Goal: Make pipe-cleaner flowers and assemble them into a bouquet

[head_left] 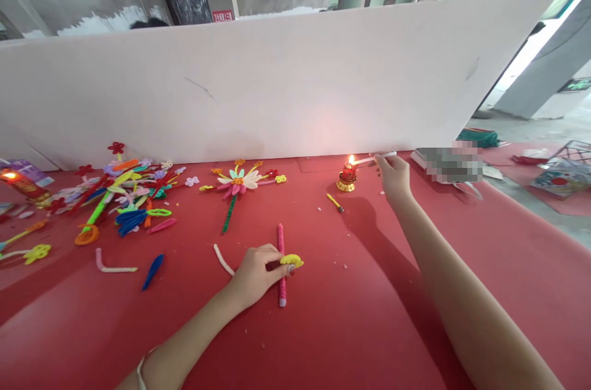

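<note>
My left hand (258, 273) pinches a yellow pipe-cleaner piece (292, 261) between thumb and fingers. The piece lies across a pink wrapped stick (282, 291) on the red table. Farther off to the right, my right hand (393, 178) grips a white glue stick (388, 154). Its tip reaches the flame of a small red candle (349, 170) in a gold holder. A short yellow stub (335, 202) lies in front of the candle. Left of the pink stick is a curved white strip (223, 258), partly behind my left hand.
A pipe-cleaner flower (237, 181) with a green stem lies mid-table. Colourful pipe-cleaner pieces (124, 187) are heaped on the left, near another lit candle (25, 187). A white board (277, 88) stands along the back. Blue (153, 271) and bent pale pieces (115, 269) lie front left.
</note>
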`<state>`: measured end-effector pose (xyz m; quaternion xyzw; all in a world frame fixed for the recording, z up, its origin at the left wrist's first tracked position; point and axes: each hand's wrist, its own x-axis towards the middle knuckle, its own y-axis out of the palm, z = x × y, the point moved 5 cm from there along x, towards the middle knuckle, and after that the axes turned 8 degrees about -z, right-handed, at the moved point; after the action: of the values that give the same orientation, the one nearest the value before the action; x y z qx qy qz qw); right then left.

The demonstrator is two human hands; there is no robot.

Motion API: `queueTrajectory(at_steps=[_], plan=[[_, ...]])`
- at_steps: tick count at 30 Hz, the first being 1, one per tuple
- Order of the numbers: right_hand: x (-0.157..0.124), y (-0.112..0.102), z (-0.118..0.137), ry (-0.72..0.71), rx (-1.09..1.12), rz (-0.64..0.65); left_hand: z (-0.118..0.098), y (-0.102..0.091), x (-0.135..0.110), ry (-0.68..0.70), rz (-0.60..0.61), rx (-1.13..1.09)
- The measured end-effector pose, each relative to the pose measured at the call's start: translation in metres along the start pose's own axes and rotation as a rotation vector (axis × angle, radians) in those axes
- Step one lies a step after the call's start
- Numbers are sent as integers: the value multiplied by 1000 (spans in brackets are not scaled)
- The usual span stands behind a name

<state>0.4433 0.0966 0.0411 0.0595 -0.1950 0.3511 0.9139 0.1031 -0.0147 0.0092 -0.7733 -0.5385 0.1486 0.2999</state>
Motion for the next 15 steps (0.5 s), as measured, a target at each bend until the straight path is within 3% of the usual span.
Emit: queueTrajectory(at_steps=[8, 15], plan=[[-3, 0, 3, 3, -30, 1, 5, 3, -1, -244, 56, -326], [-5, 1, 6, 10, -25, 14, 23, -5, 7, -415, -100, -759]])
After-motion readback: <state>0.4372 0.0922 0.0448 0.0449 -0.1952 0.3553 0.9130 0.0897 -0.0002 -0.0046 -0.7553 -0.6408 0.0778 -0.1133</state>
